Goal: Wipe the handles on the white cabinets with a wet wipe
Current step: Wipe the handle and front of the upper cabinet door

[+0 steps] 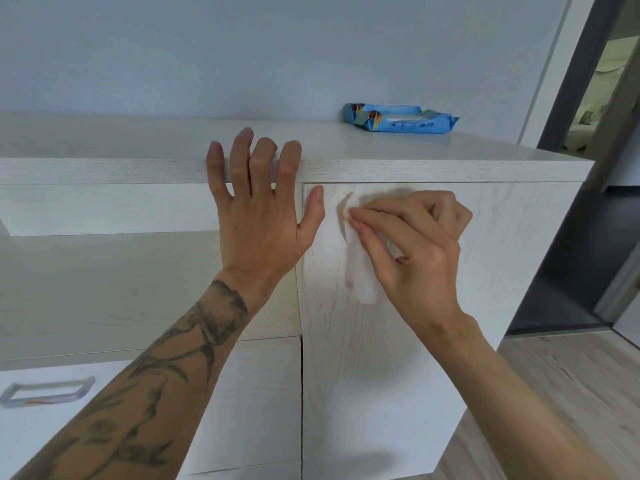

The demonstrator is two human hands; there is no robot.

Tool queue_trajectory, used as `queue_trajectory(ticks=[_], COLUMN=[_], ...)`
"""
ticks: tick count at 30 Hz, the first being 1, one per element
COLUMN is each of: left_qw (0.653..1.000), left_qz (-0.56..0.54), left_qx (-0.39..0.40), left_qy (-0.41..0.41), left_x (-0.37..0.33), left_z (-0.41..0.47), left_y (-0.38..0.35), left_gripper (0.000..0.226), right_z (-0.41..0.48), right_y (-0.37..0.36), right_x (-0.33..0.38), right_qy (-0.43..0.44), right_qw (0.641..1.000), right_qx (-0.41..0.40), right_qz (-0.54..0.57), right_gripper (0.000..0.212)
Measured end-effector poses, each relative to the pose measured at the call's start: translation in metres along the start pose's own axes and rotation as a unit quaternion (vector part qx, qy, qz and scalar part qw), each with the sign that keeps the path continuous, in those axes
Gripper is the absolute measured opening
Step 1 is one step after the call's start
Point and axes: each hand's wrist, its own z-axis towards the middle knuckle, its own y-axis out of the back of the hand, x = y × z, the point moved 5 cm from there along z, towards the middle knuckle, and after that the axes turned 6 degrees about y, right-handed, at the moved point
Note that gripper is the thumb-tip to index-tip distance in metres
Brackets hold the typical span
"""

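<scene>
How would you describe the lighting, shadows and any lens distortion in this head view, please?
Head view: soft, even light with no glare; the right hand and its wipe cast a faint shadow on the door; the wide lens bows the cabinet top and tilts the doorway; the pack looks slightly soft.

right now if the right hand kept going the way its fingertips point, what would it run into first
The right hand pinches a wet wipe against the white cabinet door, fingertips pointing left. Straight on, it would likely meet the thumb of the left hand, resting on the cabinet top edge. Depth between them is unclear.
</scene>
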Motion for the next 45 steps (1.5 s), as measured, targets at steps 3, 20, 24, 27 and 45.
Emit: queue_trajectory(ticks=[3,20,24,27,45], left_qw=[1.000,1.000,1.000,1.000,1.000], left_qz=[0.006,0.013,0.019,0.016,0.019], left_qx=[0.002,0.002,0.004,0.010,0.006], left_qy=[0.003,0.004,0.004,0.008,0.006], left_x=[0.000,0.000,0.000,-0.001,-0.002], left_z=[0.001,0.001,0.001,0.002,0.001], left_y=[0.000,0.001,0.002,0.003,0.003], left_gripper=[0.051,0.051,0.052,0.052,0.052], right_z=[-0.005,-0.017,-0.022,-0.022,-0.021], right_y=[0.005,0.022,0.044,0.051,0.042], right_x=[-0.008,-0.027,-0.046,-0.049,-0.040], right_qy=[0.005,-0.023,-0.046,-0.126,-0.272], right_qw=[1.000,1.000,0.999,0.991,0.954], right_qx=[0.008,0.008,-0.004,-0.043,-0.033], right_qz=[0.016,0.000,-0.024,-0.010,0.120], right_gripper=[0.011,0.012,0.012,0.011,0.018])
